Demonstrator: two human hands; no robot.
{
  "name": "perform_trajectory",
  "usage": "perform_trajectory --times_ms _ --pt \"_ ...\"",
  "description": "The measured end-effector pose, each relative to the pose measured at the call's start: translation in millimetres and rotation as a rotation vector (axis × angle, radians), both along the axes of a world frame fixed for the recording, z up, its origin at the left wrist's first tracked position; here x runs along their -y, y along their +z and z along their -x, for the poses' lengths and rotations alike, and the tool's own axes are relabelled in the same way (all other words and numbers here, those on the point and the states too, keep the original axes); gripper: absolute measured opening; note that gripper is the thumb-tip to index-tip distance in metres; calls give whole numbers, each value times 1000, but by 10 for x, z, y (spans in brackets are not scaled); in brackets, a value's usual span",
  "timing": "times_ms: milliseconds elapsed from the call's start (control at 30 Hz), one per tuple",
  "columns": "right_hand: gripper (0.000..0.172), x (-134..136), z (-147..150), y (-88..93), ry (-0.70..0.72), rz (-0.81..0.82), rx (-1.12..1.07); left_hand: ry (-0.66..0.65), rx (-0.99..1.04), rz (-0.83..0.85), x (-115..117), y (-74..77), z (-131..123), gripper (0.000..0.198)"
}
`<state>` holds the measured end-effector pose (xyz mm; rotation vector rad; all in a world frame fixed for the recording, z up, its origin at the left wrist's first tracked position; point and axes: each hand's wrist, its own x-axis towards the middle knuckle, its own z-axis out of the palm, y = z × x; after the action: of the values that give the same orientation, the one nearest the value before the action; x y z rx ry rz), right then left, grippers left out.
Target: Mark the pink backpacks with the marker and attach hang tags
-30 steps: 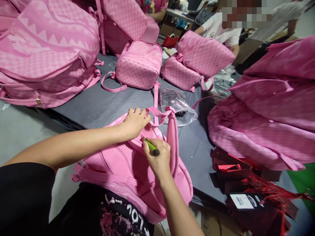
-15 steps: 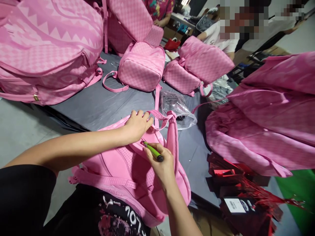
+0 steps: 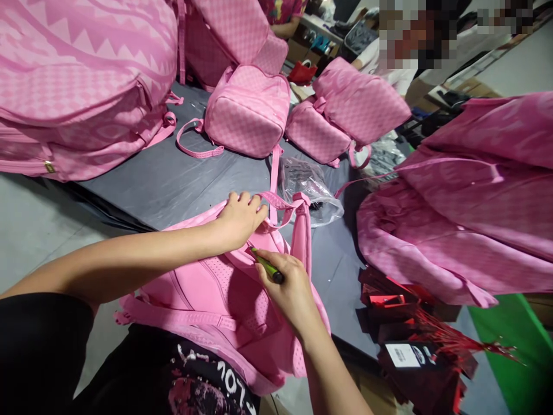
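A pink backpack (image 3: 203,288) lies at the near table edge, its padded, dotted back panel and straps facing up. My left hand (image 3: 242,222) rests on its upper part, fingers curled over the pink fabric. Between the fingers of my right hand (image 3: 287,282) is a green tool with a black end (image 3: 272,271), its tip against the fabric just below my left hand. What the tip touches is too small to tell. A pink webbing loop (image 3: 280,202) stands up beside my left fingers.
Large pink backpacks stand left (image 3: 86,86) and right (image 3: 466,213); smaller ones (image 3: 248,112) sit behind. A clear plastic bag (image 3: 306,184) lies beyond my hands. Dark tags with red cords (image 3: 415,357) are at the lower right. People are in the background.
My right hand has turned slightly, and the green tool is more covered by its fingers. My left hand stays on the backpack. The view has shifted a little.
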<state>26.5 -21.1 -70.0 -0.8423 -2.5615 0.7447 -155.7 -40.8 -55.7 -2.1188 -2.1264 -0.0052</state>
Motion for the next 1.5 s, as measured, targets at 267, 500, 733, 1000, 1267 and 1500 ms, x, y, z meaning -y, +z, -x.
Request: perform_trajectory --times_ms 267,500,733,1000,1267,1500 --pt "25 45 56 48 -3 -76 65 -23 19 3 1 -18 47 51" --pt "20 107 153 184 -26 -155 236 -15 23 2 13 -1 41 47" --pt "24 102 145 195 27 -178 246 -18 26 -17 6 -33 48 51" --pt "24 114 125 158 -27 -143 221 -20 39 -17 20 -6 51 52" --pt "21 146 166 118 -99 -136 156 -18 24 -7 31 -32 40 61" --pt "28 157 135 78 -87 122 -50 -57 80 256 13 224 172 101"
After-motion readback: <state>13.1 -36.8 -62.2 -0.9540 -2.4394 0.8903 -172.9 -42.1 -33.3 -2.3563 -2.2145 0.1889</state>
